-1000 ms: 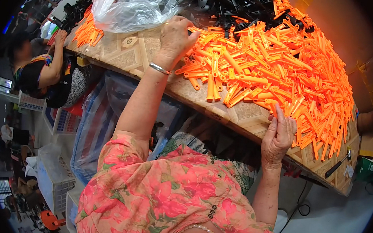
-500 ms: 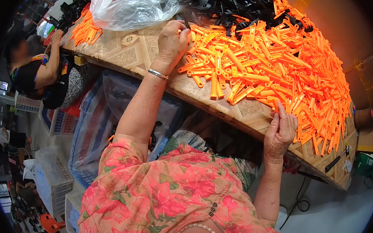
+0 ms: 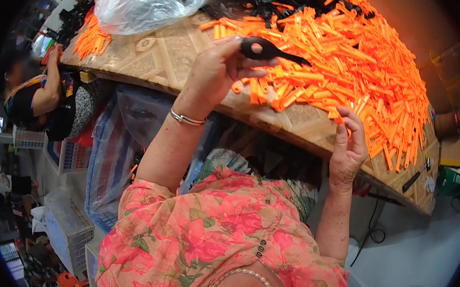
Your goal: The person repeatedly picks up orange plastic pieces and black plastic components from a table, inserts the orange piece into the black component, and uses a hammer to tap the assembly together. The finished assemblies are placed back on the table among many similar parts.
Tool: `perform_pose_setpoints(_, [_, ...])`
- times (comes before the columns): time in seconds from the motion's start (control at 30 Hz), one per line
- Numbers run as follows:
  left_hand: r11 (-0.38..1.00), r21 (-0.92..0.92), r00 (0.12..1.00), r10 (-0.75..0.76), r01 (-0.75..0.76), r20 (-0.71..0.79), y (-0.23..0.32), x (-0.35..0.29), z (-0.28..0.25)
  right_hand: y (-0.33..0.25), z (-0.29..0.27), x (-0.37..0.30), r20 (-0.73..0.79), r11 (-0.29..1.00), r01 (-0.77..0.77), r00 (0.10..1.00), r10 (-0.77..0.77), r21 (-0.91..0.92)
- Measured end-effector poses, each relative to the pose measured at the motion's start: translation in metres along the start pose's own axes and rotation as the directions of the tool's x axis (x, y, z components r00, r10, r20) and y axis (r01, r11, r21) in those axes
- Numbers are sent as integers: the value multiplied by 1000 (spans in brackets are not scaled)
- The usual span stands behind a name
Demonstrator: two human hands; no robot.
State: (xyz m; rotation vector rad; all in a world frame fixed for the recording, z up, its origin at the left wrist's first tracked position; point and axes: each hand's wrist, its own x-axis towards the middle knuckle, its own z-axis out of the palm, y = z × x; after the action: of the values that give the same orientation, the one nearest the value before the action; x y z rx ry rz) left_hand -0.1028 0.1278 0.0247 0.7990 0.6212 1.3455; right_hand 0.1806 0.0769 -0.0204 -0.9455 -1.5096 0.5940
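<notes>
My left hand (image 3: 214, 70) holds a black plastic piece (image 3: 271, 49) above the table's near edge. One end of this piece is wide and rounded; the other narrows to a thin tail pointing right. Over on the right, my right hand (image 3: 348, 149) pinches an orange plastic strip (image 3: 337, 117) at the near side of a large heap of orange plastic strips (image 3: 347, 66). Fingers partly cover the held strip, and its far end blends into the heap.
A patterned wooden table (image 3: 161, 58) carries the heap, black plastic parts (image 3: 250, 9) behind it and a clear plastic bag (image 3: 149, 4). A small black-handled tool (image 3: 414, 177) lies at the right corner. A co-worker (image 3: 44, 90) sits at the far left beside orange strips (image 3: 92, 39).
My left hand has come back from the black parts with a black piece in it. My right hand's fingers have closed on an orange strip. The view has shifted slightly.
</notes>
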Motion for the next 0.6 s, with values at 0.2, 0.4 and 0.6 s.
perform_pose_setpoints(0.2, [974, -3, 971, -223, 224, 88, -45, -13, 38, -14, 0, -5, 29, 976, -142, 990, 140, 165])
perform_pose_setpoints(0.4, [963, -11, 961, -266, 268, 73, -54, -8, 38, -14, -23, -16, -6, 975, -205, 979, 206, 88])
perform_pose_setpoints(0.6, [959, 52, 954, -283, 279, 97, -57, -9, 39, -10, -17, -27, 69, 879, -261, 964, 255, 399])
